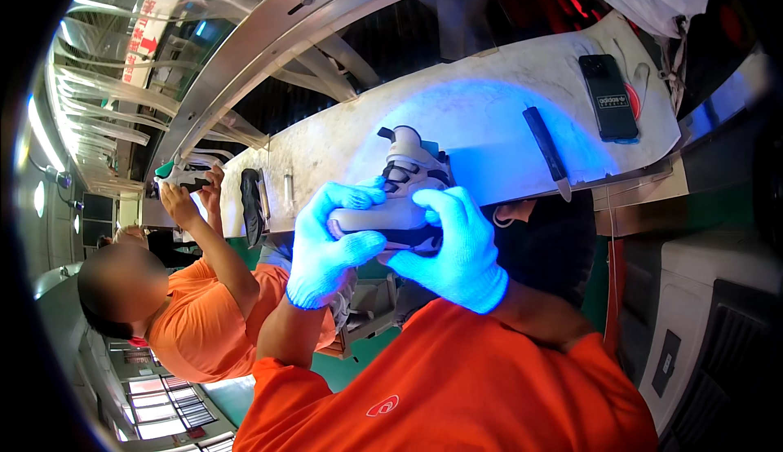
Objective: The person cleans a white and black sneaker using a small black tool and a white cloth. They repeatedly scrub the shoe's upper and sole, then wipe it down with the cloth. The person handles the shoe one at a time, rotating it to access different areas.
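Between my gloved hands I hold a sneaker (pixel 400 191), pale with dark side panels and dark laces. Its collar points away from me and its sole edge faces me. My left hand (pixel 330 244) is closed round the toe end, thumb below and fingers above. On the other side, my right hand (pixel 457 248) grips the sole edge, its fingers bent over the top and its thumb beneath. Blue light falls on both white knit gloves and on the shoe. The palms and part of the underside are hidden.
A worn pale bench (pixel 481 126) runs across ahead. On its right lie a dark-handled knife (pixel 546 150) and a black phone (pixel 608 97). A black pouch-like item (pixel 252 207) lies at left. There a co-worker in orange (pixel 208 313) holds another shoe (pixel 183 173). A metal rail (pixel 245 52) arches above.
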A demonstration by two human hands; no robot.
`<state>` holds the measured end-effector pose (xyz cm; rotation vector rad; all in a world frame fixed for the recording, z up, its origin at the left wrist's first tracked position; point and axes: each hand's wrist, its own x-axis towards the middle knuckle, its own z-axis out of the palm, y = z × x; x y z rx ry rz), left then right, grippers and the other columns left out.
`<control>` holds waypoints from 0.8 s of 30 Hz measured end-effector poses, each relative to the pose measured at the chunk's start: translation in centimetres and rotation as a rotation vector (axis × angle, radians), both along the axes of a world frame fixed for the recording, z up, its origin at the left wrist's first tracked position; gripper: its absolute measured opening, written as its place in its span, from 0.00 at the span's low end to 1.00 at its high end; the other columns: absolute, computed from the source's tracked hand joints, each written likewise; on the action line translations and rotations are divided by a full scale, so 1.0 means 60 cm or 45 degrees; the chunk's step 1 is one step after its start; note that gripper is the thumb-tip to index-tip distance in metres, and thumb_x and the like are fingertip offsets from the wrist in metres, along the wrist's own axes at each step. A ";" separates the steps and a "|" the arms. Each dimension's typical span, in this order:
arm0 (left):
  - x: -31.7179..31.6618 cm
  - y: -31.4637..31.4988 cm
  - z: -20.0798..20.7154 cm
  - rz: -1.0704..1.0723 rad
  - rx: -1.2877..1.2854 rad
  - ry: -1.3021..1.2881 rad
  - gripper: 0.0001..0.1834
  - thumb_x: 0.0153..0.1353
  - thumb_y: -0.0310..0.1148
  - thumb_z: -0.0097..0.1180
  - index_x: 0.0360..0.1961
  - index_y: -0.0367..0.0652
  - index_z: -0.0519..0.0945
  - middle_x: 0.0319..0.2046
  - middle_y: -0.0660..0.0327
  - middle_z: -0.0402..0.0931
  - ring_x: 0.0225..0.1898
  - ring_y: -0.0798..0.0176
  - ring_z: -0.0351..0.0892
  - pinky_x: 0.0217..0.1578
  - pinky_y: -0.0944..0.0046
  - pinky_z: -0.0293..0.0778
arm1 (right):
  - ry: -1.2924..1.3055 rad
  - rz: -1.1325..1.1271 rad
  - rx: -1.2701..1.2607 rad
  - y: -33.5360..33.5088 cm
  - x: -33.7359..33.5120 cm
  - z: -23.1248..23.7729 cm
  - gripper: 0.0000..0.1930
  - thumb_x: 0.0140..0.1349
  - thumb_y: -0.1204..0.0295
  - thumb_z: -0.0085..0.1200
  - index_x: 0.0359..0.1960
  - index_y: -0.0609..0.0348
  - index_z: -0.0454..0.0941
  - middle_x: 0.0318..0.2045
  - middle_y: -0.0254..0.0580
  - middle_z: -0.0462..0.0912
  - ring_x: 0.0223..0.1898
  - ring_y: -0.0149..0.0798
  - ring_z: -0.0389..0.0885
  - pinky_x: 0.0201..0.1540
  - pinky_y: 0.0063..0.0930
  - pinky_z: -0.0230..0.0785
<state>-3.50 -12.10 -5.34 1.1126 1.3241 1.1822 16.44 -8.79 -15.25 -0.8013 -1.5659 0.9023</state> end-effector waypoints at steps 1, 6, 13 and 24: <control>-0.005 -0.004 -0.008 0.014 0.018 -0.002 0.28 0.51 0.24 0.84 0.52 0.36 0.84 0.60 0.48 0.87 0.76 0.46 0.77 0.78 0.43 0.70 | 0.000 0.000 -0.030 -0.005 0.004 -0.014 0.41 0.46 0.60 0.90 0.61 0.58 0.80 0.49 0.49 0.82 0.48 0.56 0.87 0.47 0.48 0.84; 0.001 0.000 -0.002 -0.021 0.012 0.052 0.27 0.52 0.24 0.83 0.53 0.37 0.83 0.61 0.48 0.87 0.77 0.46 0.75 0.79 0.42 0.68 | 0.183 0.107 -0.045 -0.012 0.012 -0.012 0.36 0.51 0.66 0.89 0.60 0.59 0.81 0.45 0.45 0.83 0.38 0.41 0.86 0.40 0.35 0.82; -0.004 0.008 -0.001 -0.012 -0.015 0.054 0.27 0.52 0.27 0.84 0.52 0.38 0.83 0.61 0.49 0.87 0.77 0.45 0.76 0.78 0.41 0.70 | 0.181 0.098 0.062 0.011 0.003 -0.014 0.36 0.49 0.71 0.87 0.61 0.55 0.80 0.47 0.48 0.85 0.44 0.54 0.88 0.43 0.45 0.83; -0.043 0.025 0.019 -0.123 -0.077 0.203 0.26 0.54 0.27 0.83 0.52 0.39 0.83 0.59 0.51 0.86 0.67 0.52 0.84 0.68 0.49 0.80 | 0.079 0.164 -0.072 0.032 -0.024 0.002 0.40 0.48 0.68 0.89 0.63 0.58 0.80 0.49 0.49 0.85 0.44 0.50 0.90 0.44 0.44 0.85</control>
